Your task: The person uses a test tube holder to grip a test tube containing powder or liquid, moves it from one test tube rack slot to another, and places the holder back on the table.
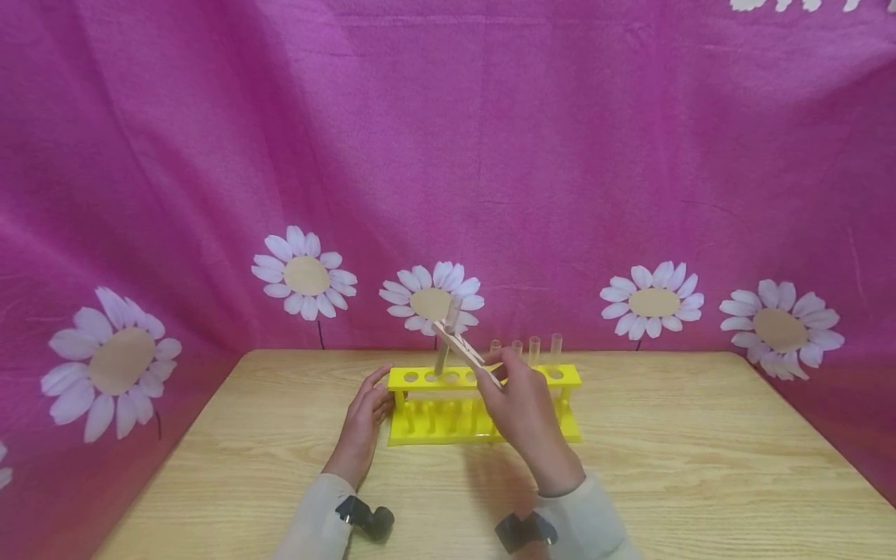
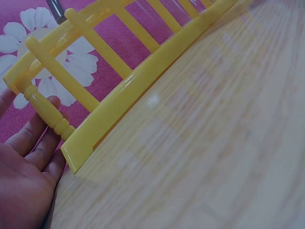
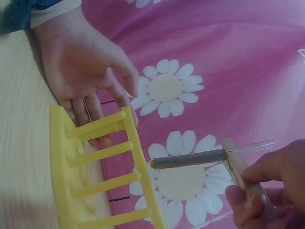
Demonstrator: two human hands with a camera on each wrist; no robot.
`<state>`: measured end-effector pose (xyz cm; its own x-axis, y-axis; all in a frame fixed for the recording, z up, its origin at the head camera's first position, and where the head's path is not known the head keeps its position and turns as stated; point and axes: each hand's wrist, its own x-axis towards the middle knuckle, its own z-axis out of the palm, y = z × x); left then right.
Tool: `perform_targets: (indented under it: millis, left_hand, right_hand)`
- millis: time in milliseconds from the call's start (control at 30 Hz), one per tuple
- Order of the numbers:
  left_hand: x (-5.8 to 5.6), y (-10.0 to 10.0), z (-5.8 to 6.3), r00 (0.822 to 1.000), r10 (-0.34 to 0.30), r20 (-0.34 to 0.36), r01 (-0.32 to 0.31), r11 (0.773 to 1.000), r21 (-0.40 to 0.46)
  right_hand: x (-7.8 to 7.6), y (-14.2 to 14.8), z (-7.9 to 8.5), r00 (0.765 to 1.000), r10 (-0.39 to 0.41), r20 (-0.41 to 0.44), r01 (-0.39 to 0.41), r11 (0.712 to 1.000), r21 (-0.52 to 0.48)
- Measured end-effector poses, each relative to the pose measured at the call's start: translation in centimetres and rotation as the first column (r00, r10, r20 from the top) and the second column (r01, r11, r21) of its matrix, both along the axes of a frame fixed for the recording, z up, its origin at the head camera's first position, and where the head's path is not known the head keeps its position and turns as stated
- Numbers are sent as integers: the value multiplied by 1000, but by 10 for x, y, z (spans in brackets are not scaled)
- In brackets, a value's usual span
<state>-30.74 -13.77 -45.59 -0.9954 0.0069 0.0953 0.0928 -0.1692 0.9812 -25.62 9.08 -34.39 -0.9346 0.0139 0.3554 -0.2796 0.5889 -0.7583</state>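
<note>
A yellow test tube rack (image 1: 434,439) stands upright on the table. My left hand (image 1: 360,420) is at its left end, the fingers (image 2: 33,136) loosely bent and touching the end post (image 2: 45,107). My right hand (image 1: 521,412) grips a wooden test tube holder (image 1: 462,348) by its handle. Clamped in the holder's far end is a glass test tube (image 3: 190,159), its lower part dark grey and its upper part clear. The tube leans slightly, its bottom by the top plank near the second hole from the left; whether it touches there I cannot tell.
Several clear test tubes (image 1: 556,350) stand toward the right of the rack, partly hidden by my right hand. Upright yellow pegs (image 1: 431,418) line the rack's base. Behind the wooden table (image 1: 672,467) hangs a magenta cloth (image 1: 546,179) with white flowers.
</note>
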Motion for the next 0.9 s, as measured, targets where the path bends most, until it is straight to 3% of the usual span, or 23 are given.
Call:
perform_targets:
  millis: [467,900]
  left_hand:
    - [-1,0,0,1000,3,14,-4,1000,13]
    - [-1,0,0,1000,17,20,-17,1000,-2]
  right_hand:
    - [1,-8,-6,998,41,-44,-39,998,47]
    - [1,-12,-8,999,47,13,-48,997,61]
